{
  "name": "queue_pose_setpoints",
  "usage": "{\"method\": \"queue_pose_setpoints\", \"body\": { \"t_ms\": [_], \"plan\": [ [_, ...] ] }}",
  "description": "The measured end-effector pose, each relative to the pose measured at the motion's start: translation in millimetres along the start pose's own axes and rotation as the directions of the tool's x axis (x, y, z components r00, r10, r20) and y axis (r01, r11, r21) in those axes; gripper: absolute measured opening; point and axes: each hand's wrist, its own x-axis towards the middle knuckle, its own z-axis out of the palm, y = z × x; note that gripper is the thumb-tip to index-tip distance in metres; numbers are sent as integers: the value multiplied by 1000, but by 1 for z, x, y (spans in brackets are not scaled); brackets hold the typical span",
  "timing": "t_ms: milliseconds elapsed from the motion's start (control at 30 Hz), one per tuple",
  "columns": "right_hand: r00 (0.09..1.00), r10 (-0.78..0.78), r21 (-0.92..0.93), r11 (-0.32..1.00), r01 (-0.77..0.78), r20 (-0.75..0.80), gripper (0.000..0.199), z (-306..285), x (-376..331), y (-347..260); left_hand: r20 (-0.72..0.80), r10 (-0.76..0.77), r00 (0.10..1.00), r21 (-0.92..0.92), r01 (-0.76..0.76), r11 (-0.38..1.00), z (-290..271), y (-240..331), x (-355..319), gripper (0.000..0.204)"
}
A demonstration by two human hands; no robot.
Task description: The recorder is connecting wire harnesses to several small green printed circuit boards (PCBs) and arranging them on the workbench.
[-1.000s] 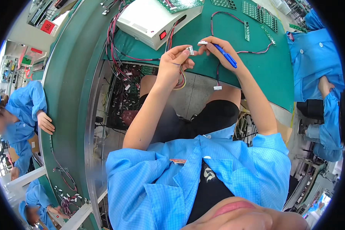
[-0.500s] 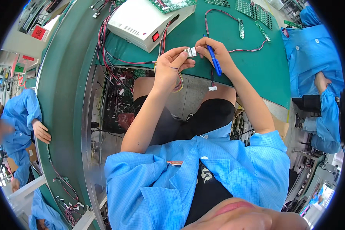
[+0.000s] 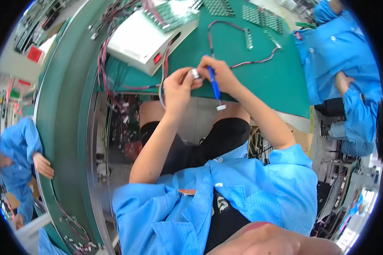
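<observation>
Fingers of the left hand [image 3: 176, 92] are drawn together on a small white connector [image 3: 194, 73], which is seen against the green worktop [image 3: 281, 80] near its front edge. Several coloured wires [image 3: 162, 87] show just beside this hand and lead up toward a white box [image 3: 136, 46]. Fingers of the right hand [image 3: 220, 76] are bent inward and retain a blue pen [image 3: 214, 85], tilted, its lower end toward the wearer; their tips lie close to the connector, but blur prevents telling whether they touch it. A second white connector [image 3: 221, 108] shows just below the pen, over the wearer's lap.

The white box bears a red switch [image 3: 158, 58] on its front and a green circuit board [image 3: 172, 17] on top. To its right, a red-and-black cable [image 3: 210, 38] curves across the worktop to a narrow board [image 3: 248, 39]; panels of boards [image 3: 261, 19] lie beyond. A cable bundle [image 3: 102, 68] lies to the left of the box. At far left, a co-worker's hand [image 3: 43, 165] rests on a green ledge [image 3: 66, 170]; at right stands another person in a blue jacket [image 3: 336, 46].
</observation>
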Motion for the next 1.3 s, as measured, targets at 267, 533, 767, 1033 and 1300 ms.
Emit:
{"method": "queue_pose_setpoints", "body": {
  "t_ms": [267, 533, 767, 1033, 1300],
  "plan": [
    [971, -153, -261, 960, 102, -184, 11, -70, -7, 0, 110, -26, 994, 88, 16, 996, -9, 13, -3, 26],
    [951, 19, -256, 961, -102, -310, 12, -212, 12, 128, 112, -22, 993, 145, 5, 989, 4, 13, -3, 24],
    [957, 67, -132, 985, -108, -282, 19, -192, 23, 142, 71, 14, 997, 105, -22, 994, -5, 5, -7, 37],
    [971, -3, -345, 935, -81, -238, 20, -187, 19, 128, -14, 37, 999, 181, -34, 983, 3, 8, -12, 31],
    [980, -51, -467, 883, -46, -192, 15, -187, 19, 121, 43, 12, 999, 159, -19, 987, 3, 7, -14, 28]
  ]
}}
